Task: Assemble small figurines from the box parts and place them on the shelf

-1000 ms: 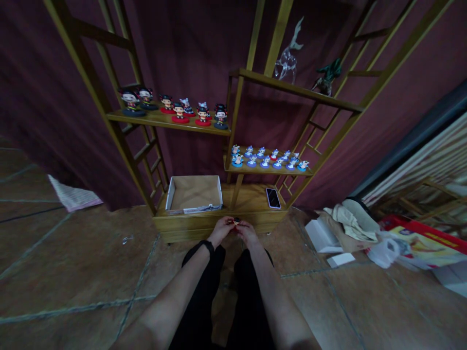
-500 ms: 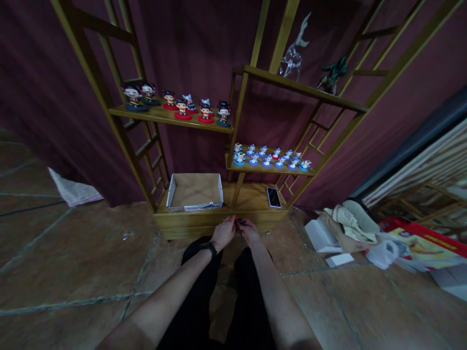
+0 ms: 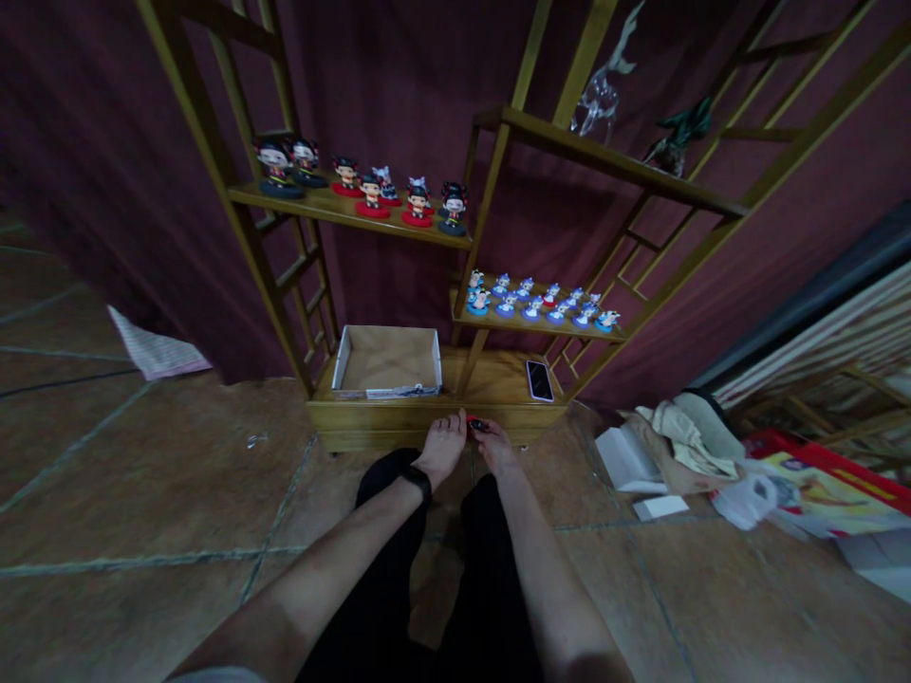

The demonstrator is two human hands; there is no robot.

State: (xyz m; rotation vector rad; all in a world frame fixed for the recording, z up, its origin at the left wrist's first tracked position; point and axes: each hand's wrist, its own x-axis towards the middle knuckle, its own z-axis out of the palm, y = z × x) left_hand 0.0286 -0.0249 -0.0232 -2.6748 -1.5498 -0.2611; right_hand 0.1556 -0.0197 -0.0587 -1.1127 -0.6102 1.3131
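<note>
My left hand and my right hand meet in front of my knees, just before the low base of a wooden shelf unit. Between their fingertips they pinch a small dark and red figurine. A black band circles my left wrist. Both sets of fingers are curled round the figurine.
An open cardboard box and a phone lie on the shelf base. Red-based figurines line the left shelf, blue ones the lower right shelf. A glass deer stands higher. Boxes, cloth and bags clutter the floor at right.
The view has tilted and shifted slightly. My hands have crept forward towards the shelf base, still holding the small figurine between them.
</note>
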